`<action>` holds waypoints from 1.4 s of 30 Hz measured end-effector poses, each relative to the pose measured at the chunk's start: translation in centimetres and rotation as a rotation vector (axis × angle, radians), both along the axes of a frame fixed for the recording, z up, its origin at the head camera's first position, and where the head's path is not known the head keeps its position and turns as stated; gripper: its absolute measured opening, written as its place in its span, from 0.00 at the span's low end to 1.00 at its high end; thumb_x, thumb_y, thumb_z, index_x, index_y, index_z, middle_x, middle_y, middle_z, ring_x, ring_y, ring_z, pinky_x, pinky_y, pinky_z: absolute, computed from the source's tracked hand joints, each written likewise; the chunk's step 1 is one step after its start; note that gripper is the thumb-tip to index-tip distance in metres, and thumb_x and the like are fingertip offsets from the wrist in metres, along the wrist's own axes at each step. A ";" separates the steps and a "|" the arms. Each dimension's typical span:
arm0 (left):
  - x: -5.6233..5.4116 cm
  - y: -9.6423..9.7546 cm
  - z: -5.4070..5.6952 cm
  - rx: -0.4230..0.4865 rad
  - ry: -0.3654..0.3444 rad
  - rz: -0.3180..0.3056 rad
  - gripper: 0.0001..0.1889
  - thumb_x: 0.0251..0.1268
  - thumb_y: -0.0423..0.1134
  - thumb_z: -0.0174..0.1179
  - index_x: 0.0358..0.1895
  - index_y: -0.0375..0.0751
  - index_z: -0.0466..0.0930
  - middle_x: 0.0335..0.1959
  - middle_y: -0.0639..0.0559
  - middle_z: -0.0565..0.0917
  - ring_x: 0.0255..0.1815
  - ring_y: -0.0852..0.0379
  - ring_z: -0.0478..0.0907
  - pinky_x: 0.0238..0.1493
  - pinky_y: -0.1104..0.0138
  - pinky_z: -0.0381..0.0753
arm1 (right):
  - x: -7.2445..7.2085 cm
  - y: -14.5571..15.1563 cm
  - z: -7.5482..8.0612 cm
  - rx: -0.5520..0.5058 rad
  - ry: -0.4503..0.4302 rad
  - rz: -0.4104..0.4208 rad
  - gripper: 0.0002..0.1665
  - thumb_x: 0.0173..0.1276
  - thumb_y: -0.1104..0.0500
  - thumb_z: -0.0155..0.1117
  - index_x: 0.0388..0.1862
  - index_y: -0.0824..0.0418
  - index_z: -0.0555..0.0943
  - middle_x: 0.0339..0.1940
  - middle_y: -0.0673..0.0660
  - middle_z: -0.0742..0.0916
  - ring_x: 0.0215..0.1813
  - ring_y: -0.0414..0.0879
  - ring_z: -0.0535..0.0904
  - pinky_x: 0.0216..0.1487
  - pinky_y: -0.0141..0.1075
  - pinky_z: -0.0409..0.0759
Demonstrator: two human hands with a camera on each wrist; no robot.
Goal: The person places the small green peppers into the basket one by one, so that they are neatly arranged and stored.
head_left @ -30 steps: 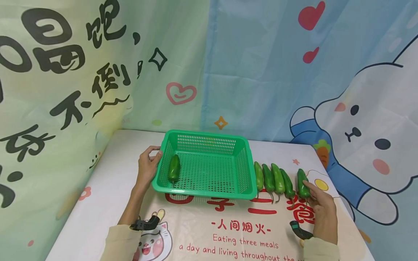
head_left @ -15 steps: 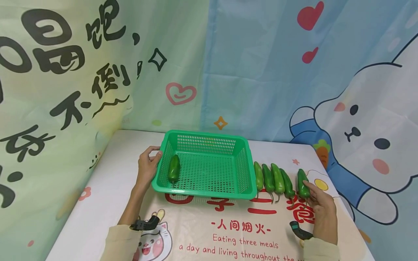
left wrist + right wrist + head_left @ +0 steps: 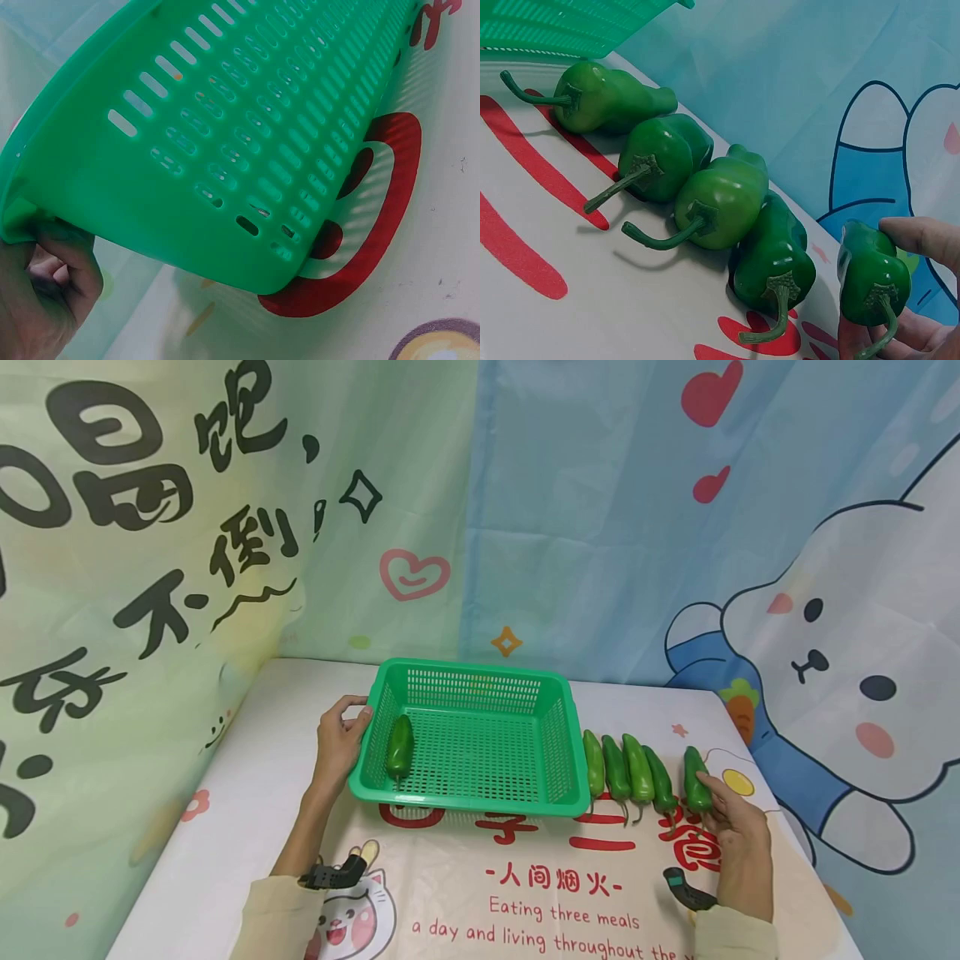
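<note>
A green plastic basket with slotted walls stands on the table, and one green pepper lies inside at its left end. My left hand grips the basket's left rim, fingers curled under the edge in the left wrist view. Away to the right, my right hand holds another green pepper between thumb and fingers, stem toward me. Several more green peppers lie side by side between the basket and that hand. Whether the held pepper touches the table I cannot tell.
The tabletop has a printed cover with red characters and English words. Behind it hangs a patterned cloth backdrop with a cartoon rabbit. The row of peppers begins close beside the basket's right wall.
</note>
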State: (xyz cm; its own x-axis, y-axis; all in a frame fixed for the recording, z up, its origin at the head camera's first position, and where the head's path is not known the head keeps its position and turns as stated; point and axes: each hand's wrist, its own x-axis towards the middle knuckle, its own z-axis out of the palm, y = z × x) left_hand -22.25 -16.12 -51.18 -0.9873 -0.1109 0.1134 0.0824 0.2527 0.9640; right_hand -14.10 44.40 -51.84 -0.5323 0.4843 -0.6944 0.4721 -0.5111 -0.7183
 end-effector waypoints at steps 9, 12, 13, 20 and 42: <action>0.1 0.0 0.0 -0.001 -0.007 0.003 0.19 0.89 0.42 0.55 0.68 0.33 0.80 0.40 0.25 0.91 0.23 0.65 0.86 0.27 0.71 0.84 | -0.1 -0.4 0.0 0.038 -0.025 0.023 0.24 0.62 0.44 0.87 0.44 0.50 0.81 0.22 0.43 0.88 0.31 0.36 0.88 0.47 0.28 0.89; 0.1 0.0 0.0 -0.005 -0.008 0.005 0.18 0.89 0.42 0.55 0.68 0.34 0.80 0.39 0.26 0.92 0.23 0.65 0.86 0.27 0.71 0.84 | 0.0 -0.6 0.3 0.033 -0.018 0.033 0.19 0.63 0.44 0.86 0.27 0.49 0.83 0.22 0.43 0.89 0.31 0.37 0.88 0.45 0.28 0.89; 0.1 0.0 0.0 -0.007 -0.008 0.006 0.18 0.89 0.42 0.55 0.68 0.34 0.81 0.39 0.26 0.92 0.23 0.65 0.86 0.27 0.71 0.83 | 0.1 -0.6 0.3 0.030 -0.019 0.032 0.20 0.62 0.44 0.87 0.22 0.48 0.83 0.22 0.43 0.89 0.31 0.37 0.89 0.44 0.27 0.89; 0.0 0.0 -0.1 -0.014 -0.010 0.010 0.18 0.88 0.42 0.55 0.67 0.34 0.81 0.38 0.26 0.92 0.22 0.65 0.85 0.27 0.71 0.83 | 0.3 -1.0 0.7 0.013 -0.013 0.033 0.21 0.62 0.44 0.87 0.16 0.47 0.86 0.22 0.43 0.90 0.30 0.37 0.89 0.40 0.26 0.87; -0.2 -0.1 -0.1 -0.005 -0.006 0.003 0.18 0.88 0.42 0.56 0.68 0.33 0.80 0.39 0.26 0.92 0.23 0.64 0.86 0.27 0.70 0.84 | 0.7 -2.5 3.1 0.027 0.056 0.123 0.18 0.68 0.44 0.82 0.20 0.45 0.89 0.24 0.42 0.92 0.32 0.37 0.88 0.40 0.26 0.87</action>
